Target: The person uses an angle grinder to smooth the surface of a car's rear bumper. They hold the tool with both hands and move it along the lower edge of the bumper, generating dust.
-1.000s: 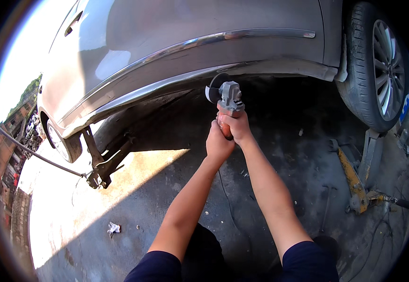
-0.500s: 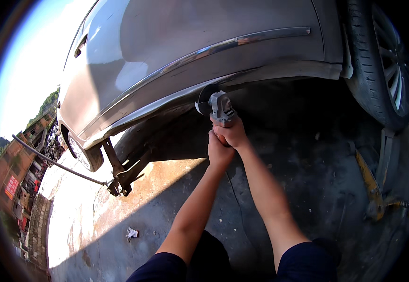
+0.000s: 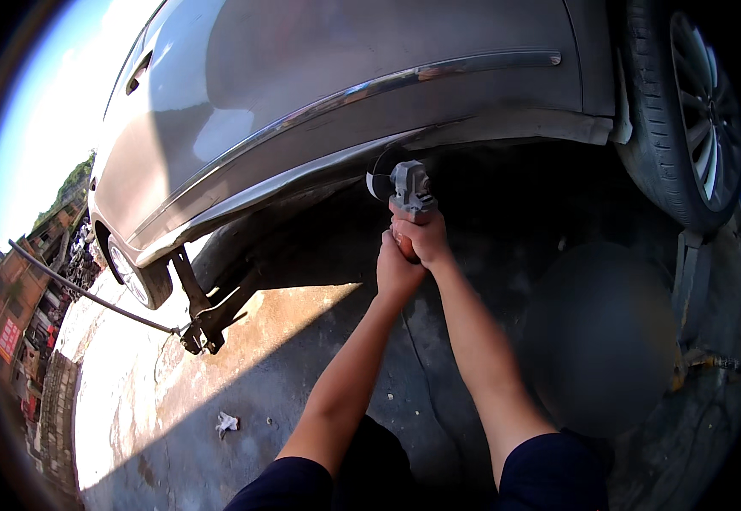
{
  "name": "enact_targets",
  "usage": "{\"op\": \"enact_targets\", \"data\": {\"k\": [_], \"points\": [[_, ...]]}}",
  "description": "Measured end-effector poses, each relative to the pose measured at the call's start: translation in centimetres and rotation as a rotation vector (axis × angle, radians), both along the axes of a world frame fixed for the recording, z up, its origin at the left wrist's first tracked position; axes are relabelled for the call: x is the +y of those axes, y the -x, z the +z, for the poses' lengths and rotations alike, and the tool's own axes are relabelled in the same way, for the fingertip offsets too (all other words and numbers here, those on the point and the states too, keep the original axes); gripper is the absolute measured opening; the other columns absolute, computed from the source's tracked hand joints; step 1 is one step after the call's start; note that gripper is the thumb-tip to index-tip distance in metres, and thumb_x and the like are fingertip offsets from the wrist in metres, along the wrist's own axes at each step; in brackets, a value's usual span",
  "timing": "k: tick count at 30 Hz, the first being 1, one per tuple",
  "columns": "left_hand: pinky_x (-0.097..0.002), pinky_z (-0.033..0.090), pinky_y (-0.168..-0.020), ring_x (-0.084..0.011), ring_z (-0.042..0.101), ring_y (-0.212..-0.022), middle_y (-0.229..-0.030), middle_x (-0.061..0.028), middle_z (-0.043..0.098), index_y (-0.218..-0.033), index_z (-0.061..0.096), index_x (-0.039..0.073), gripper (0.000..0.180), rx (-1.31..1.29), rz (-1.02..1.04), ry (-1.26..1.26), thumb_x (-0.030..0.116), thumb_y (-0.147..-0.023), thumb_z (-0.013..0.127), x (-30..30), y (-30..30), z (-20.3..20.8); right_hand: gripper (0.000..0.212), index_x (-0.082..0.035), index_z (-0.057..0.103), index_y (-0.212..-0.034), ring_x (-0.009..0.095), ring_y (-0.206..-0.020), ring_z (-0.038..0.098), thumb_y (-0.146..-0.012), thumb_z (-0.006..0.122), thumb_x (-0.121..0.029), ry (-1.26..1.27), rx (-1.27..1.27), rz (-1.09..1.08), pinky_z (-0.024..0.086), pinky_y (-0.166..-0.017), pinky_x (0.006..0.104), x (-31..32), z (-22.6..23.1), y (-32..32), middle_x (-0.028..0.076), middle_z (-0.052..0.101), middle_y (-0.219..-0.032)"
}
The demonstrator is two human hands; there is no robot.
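Two hands on one tool: left hand (image 3: 400,274) closed round the lower part of the orange-red grip, right hand (image 3: 424,241) closed just above it, up against the tool's grey head; the fingers of both are wrapped, not spread, and partly hidden by the hands themselves. The tool, an angle grinder (image 3: 413,186), sits a little above and right of the frame's middle, head pointing up, its dark disc (image 3: 387,160) set at the lower sill (image 3: 302,180) of a grey car (image 3: 370,43). Contact between disc and sill: cannot tell, dark against dark; no sparks seen. Cord (image 3: 426,375) trails down below the hands across the floor (image 3: 191,460). Surroundings: jack (image 3: 208,324) at left, below the sill; wheel (image 3: 698,119) at upper right, with a metal support (image 3: 690,272) beneath it; white scrap (image 3: 228,422) at lower left; a blurred dark round patch (image 3: 605,341) at lower right, nature unclear. Step in hand, judged: working or lining up the disc along the sill's lower edge. Next move, judged: calls for a firm two-handed hold, a steady disc angle against the edge, light even pressure, and the cord kept well away from the disc.
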State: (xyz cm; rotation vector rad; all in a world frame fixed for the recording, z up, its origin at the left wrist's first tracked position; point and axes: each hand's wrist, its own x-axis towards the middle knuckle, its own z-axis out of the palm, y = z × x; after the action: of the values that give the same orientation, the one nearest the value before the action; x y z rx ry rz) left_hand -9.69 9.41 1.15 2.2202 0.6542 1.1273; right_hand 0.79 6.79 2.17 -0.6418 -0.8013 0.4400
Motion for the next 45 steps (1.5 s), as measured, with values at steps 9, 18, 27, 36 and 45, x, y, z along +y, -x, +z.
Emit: {"op": "enact_targets", "data": {"k": [9, 18, 27, 36, 45], "points": [[-0.0494, 0.056, -0.087, -0.0495, 0.07, -0.106, -0.107, -0.0286, 0.07, -0.121, 0.047, 0.0, 0.063, -0.136, -0.015, 0.052, 0.018, -0.077, 0.089, 0.2, 0.5, 0.5, 0.035, -0.001, 0.074, -0.111, 0.014, -0.088, 0.072, -0.077, 0.08, -0.003, -0.035, -0.208, -0.154, 0.058, -0.082, 0.0325, 0.8, 1.3, 1.2, 0.005, 0.076, -0.099], [-0.0436, 0.057, -0.088, -0.0432, 0.074, -0.107, -0.107, -0.0269, 0.072, -0.119, 0.045, 0.001, 0.066, -0.106, -0.125, 0.082, 0.022, -0.078, 0.091, -0.2, -0.2, 1.3, 0.039, -0.001, 0.07, -0.109, 0.016, -0.093, 0.074, -0.074, 0.084, -0.009, 0.046, -0.109, -0.271, 0.058, -0.086, 0.0333, -0.8, 2.5, 1.3, 0.008, 0.078, -0.1], [-0.0448, 0.057, -0.088, -0.0429, 0.074, -0.108, -0.108, -0.0277, 0.073, -0.12, 0.045, 0.0, 0.071, -0.03, -0.167, 0.055, 0.028, -0.076, 0.093, -0.7, -0.7, 1.5, 0.039, 0.0, 0.07, -0.108, 0.022, -0.094, 0.077, -0.075, 0.086, -0.012, 0.103, -0.028, -0.264, 0.059, -0.087, 0.0355, -2.4, 2.9, 0.7, 0.012, 0.078, -0.101], [-0.049, 0.057, -0.087, -0.0478, 0.071, -0.108, -0.111, -0.0287, 0.072, -0.127, 0.047, 0.0, 0.067, -0.051, -0.09, 0.032, 0.025, -0.081, 0.088, -1.2, -0.4, 1.6, 0.04, 0.001, 0.073, -0.116, 0.017, -0.087, 0.072, -0.077, 0.08, -0.005, 0.035, -0.057, -0.22, 0.058, -0.081, 0.0326, -1.3, 2.3, 1.0, 0.008, 0.075, -0.099], [-0.0505, 0.055, -0.088, -0.0492, 0.07, -0.105, -0.107, -0.0283, 0.069, -0.121, 0.048, -0.001, 0.062, -0.098, 0.069, 0.068, 0.018, -0.078, 0.088, -0.2, 0.2, 0.0, 0.044, 0.0, 0.071, -0.117, 0.016, -0.098, 0.073, -0.075, 0.082, -0.005, -0.007, -0.212, -0.144, 0.057, -0.09, 0.033, 2.0, -0.4, 0.3, 0.008, 0.077, -0.107]]}}
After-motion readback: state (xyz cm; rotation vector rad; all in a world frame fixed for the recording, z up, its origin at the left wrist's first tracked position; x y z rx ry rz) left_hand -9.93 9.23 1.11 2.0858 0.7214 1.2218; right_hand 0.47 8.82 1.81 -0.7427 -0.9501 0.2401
